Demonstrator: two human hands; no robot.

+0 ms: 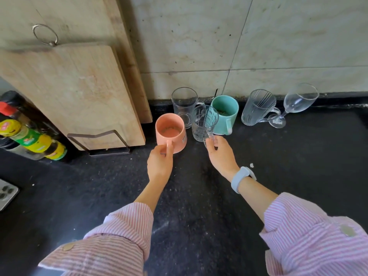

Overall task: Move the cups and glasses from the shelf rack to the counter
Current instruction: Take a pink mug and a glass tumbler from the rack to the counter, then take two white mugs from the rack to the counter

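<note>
A pink mug (pixel 171 131) stands on the black counter (pixel 189 206), and my left hand (pixel 160 164) grips its handle. My right hand (pixel 221 156) holds the handle of a clear patterned glass mug (pixel 204 122) that stands just right of the pink one. Behind them, against the wall, are a plain glass mug (pixel 184 105) and a teal mug (pixel 225 114). Farther right stand a ribbed glass mug (pixel 256 107) and a wine glass (pixel 298 102). No shelf rack is in view.
Two wooden cutting boards (pixel 79 86) lean in a metal stand (pixel 103 144) at the left. Sauce bottles (pixel 29 136) lie at the far left. A tiled wall (pixel 258 46) backs the counter. A grey device (pixel 6 193) sits at the left edge.
</note>
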